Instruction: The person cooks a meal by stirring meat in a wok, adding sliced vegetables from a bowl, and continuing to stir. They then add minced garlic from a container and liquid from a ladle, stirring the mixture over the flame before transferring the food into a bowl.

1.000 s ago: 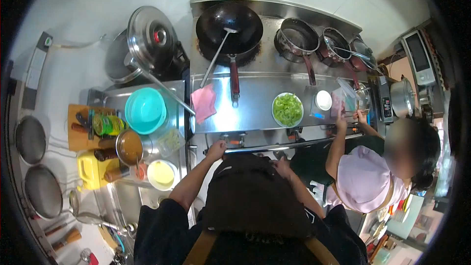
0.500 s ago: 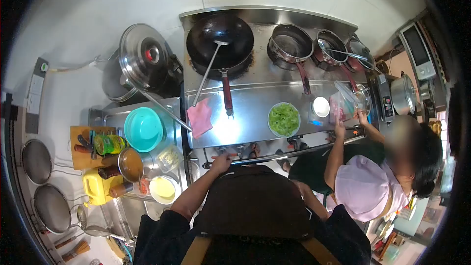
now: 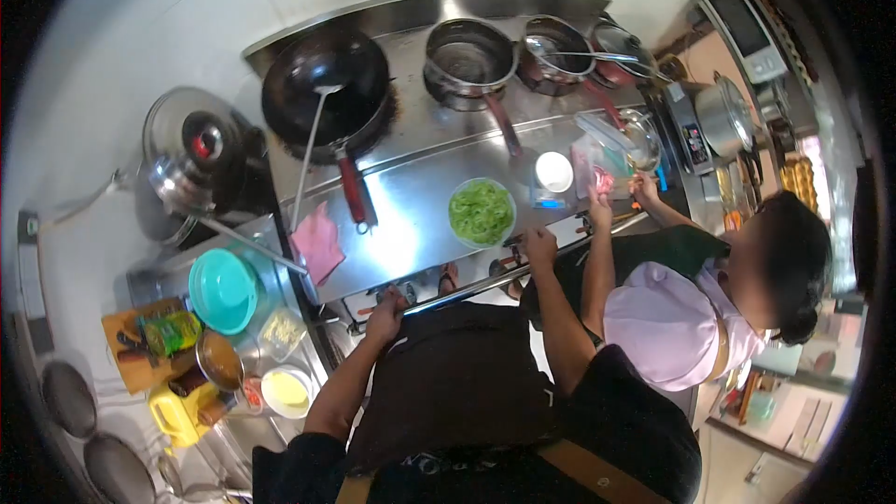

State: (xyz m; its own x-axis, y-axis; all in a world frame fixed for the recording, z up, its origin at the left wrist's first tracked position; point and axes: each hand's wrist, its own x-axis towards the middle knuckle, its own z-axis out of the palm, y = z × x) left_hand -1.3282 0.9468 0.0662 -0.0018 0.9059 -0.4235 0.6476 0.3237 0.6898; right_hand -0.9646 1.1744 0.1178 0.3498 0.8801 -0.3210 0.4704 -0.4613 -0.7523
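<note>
My left hand (image 3: 385,313) is at the left end of the metal rail (image 3: 448,299) along the stove front, close to red-handled knobs. Its fingers are curled, and what they grip is hidden. My right hand (image 3: 539,248) is raised over the rail, just right of and in front of a bowl of green leafy vegetables (image 3: 482,213). The fingers are bent in, and I cannot see what is in them. Behind the bowl, a black wok (image 3: 322,84) with a red handle holds a long-handled spatula (image 3: 313,145). A pink cloth (image 3: 318,245) lies on the steel front left.
Close on my right, a co-worker's hands (image 3: 602,189) are at a clear container of pinkish pieces. A white cup (image 3: 553,172) stands beside it. Saucepans (image 3: 470,61) sit at the back. A turquoise basin (image 3: 224,291), bottles and a large lidded pot (image 3: 194,145) stand left.
My right hand has come up from beside my apron to the rail near the greens. My left hand stays at the rail's left end. The view has shifted to the right.
</note>
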